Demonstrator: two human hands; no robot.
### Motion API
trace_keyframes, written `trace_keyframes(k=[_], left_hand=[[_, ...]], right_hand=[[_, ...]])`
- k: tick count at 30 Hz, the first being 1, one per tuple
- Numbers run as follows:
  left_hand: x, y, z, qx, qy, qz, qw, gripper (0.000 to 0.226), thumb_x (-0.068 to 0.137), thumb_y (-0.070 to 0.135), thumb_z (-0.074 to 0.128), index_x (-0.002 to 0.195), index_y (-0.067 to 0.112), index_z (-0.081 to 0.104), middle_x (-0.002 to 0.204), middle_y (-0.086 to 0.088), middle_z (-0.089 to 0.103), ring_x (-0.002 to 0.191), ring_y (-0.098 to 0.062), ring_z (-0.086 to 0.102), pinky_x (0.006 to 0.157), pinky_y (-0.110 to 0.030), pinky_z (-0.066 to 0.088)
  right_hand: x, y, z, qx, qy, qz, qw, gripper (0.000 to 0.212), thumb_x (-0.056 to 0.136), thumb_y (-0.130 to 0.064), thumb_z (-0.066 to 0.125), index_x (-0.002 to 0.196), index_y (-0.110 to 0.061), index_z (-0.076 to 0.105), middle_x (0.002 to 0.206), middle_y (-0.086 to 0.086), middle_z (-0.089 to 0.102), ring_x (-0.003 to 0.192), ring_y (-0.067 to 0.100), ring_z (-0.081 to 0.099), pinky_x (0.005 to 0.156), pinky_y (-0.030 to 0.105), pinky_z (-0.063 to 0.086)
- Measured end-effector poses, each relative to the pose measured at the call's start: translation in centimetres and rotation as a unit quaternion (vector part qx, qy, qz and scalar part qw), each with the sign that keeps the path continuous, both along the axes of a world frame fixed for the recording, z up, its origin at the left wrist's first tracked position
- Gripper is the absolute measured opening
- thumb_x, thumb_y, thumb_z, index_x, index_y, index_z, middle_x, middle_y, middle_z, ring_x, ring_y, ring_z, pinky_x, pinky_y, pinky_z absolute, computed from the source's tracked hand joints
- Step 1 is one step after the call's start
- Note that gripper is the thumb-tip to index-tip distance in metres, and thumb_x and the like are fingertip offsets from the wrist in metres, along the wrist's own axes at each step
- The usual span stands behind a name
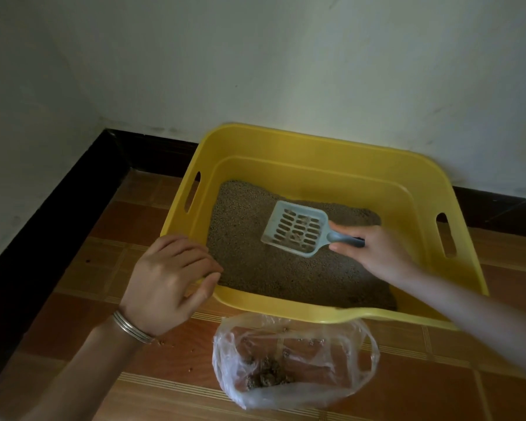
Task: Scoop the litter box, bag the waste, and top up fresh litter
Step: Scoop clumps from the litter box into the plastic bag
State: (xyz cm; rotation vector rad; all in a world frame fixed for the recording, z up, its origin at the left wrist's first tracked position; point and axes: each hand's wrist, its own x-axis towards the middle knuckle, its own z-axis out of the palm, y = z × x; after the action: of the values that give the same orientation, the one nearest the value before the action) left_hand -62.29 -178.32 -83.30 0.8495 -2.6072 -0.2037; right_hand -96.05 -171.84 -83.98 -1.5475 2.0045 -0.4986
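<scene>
We are looking down at an orange tiled floor [73,299] meeting a pale wall [286,56] with a dark skirting [58,192]; the corner at 10 o'clock is lying in shadow. The yellow litter box [316,144] is sitting against the wall, filling the centre of the view. Grey-brown litter [271,275] is covering its bottom, with the 5 o'clock part hidden behind the right forearm.

The right hand [377,253], entering from 4 o'clock, is gripping the handle of the blue slotted scoop [295,227]; its fingers are covering most of the handle. The scoop head is hanging above the litter, carrying a few small clumps [296,237] that are hard to make out.

The left hand [167,284], wearing bangles [132,328], is lying with loosely spread fingers over the box corner at 8 o'clock; the contact is hidden under the palm.

A clear plastic bag [362,344] is lying open at 6 o'clock, just beside the near rim, holding dark waste [268,375].
</scene>
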Motion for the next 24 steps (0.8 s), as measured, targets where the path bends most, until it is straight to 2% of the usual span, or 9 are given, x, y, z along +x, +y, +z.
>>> trace_keyframes(k=[3, 6, 8, 11, 13, 16, 18, 21, 24], left_hand=[[-0.1, -0.7, 0.8, 0.044, 0.012, 0.001, 0.999, 0.043, 0.095, 0.039, 0.036, 0.086, 0.022, 0.074, 0.087, 0.011, 0.070, 0.095, -0.012, 0.063, 0.093, -0.031, 0.038], [-0.6, -1.1, 1.1, 0.042, -0.007, 0.018, 0.999, 0.035, 0.089, 0.037, 0.043, 0.085, 0.022, 0.074, 0.088, 0.011, 0.070, 0.099, -0.014, 0.061, 0.095, -0.028, 0.034], [-0.8, -1.2, 0.9, 0.034, -0.018, 0.025, 0.999, 0.031, 0.083, 0.033, 0.047, 0.083, 0.021, 0.075, 0.087, 0.009, 0.071, 0.098, -0.016, 0.062, 0.097, -0.029, 0.033], [-0.9, -0.9, 0.5, 0.034, -0.011, 0.029, 0.999, 0.029, 0.077, 0.027, 0.047, 0.080, 0.021, 0.075, 0.086, 0.009, 0.071, 0.097, -0.017, 0.063, 0.101, -0.032, 0.032], [-0.9, -0.9, 0.5, 0.038, -0.002, 0.026, 0.999, 0.029, 0.075, 0.025, 0.046, 0.077, 0.023, 0.075, 0.085, 0.012, 0.071, 0.097, -0.015, 0.063, 0.102, -0.033, 0.032], [-0.8, -0.8, 0.5, 0.050, 0.007, 0.009, 0.999, 0.029, 0.074, 0.025, 0.046, 0.077, 0.025, 0.075, 0.086, 0.016, 0.070, 0.098, -0.012, 0.062, 0.101, -0.037, 0.033], [-0.8, -0.8, 0.5, 0.062, 0.016, 0.004, 0.998, 0.029, 0.073, 0.024, 0.046, 0.077, 0.025, 0.075, 0.086, 0.017, 0.070, 0.100, -0.011, 0.061, 0.099, -0.038, 0.035], [-0.8, -0.8, 0.5, 0.077, 0.029, -0.005, 0.997, 0.030, 0.070, 0.024, 0.046, 0.078, 0.026, 0.075, 0.087, 0.019, 0.070, 0.101, -0.008, 0.060, 0.096, -0.039, 0.037], [-0.7, -0.9, 0.5, 0.088, 0.035, -0.011, 0.995, 0.030, 0.069, 0.024, 0.047, 0.077, 0.027, 0.075, 0.087, 0.020, 0.069, 0.102, -0.006, 0.059, 0.095, -0.037, 0.036]], right_hand=[[-1.3, 0.3, -0.3, 0.044, 0.041, -0.024, 0.998, 0.042, 0.085, -0.036, 0.063, 0.126, -0.032, 0.054, 0.063, 0.003, 0.066, 0.039, 0.010, 0.032, 0.044, 0.027, 0.025], [-2.5, 0.1, -0.1, 0.103, 0.081, -0.020, 0.991, 0.041, 0.087, -0.032, 0.062, 0.127, -0.029, 0.054, 0.054, -0.010, 0.055, 0.036, 0.005, 0.033, 0.042, 0.023, 0.024], [-3.4, -0.2, 0.0, 0.144, 0.118, -0.013, 0.982, 0.039, 0.088, -0.032, 0.061, 0.126, -0.029, 0.055, 0.054, -0.007, 0.054, 0.039, 0.006, 0.035, 0.042, 0.022, 0.024], [-3.8, -0.9, -0.3, 0.187, 0.120, -0.009, 0.975, 0.035, 0.089, -0.033, 0.060, 0.123, -0.029, 0.058, 0.069, 0.006, 0.066, 0.045, 0.010, 0.039, 0.044, 0.023, 0.026], [-3.1, -2.0, -0.5, 0.198, 0.109, 0.003, 0.974, 0.032, 0.089, -0.030, 0.060, 0.121, -0.028, 0.059, 0.066, 0.001, 0.064, 0.046, 0.010, 0.039, 0.045, 0.022, 0.028], [-1.3, -5.0, -0.6, 0.190, 0.124, 0.045, 0.973, 0.030, 0.089, -0.029, 0.060, 0.119, -0.030, 0.061, 0.058, -0.008, 0.059, 0.043, 0.007, 0.040, 0.046, 0.020, 0.034], [0.4, -7.4, -1.0, 0.175, 0.133, 0.068, 0.973, 0.027, 0.089, -0.031, 0.059, 0.116, -0.032, 0.062, 0.054, -0.011, 0.055, 0.039, 0.004, 0.038, 0.043, 0.016, 0.031], [3.3, -10.2, -2.3, 0.143, 0.072, 0.084, 0.983, 0.027, 0.089, -0.033, 0.058, 0.115, -0.030, 0.064, 0.061, -0.014, 0.058, 0.039, 0.000, 0.037, 0.040, 0.013, 0.027], [5.6, -11.7, -3.7, 0.103, 0.043, 0.056, 0.992, 0.035, 0.088, -0.035, 0.060, 0.122, -0.030, 0.058, 0.061, -0.019, 0.055, 0.041, 0.000, 0.039, 0.043, 0.017, 0.027]])
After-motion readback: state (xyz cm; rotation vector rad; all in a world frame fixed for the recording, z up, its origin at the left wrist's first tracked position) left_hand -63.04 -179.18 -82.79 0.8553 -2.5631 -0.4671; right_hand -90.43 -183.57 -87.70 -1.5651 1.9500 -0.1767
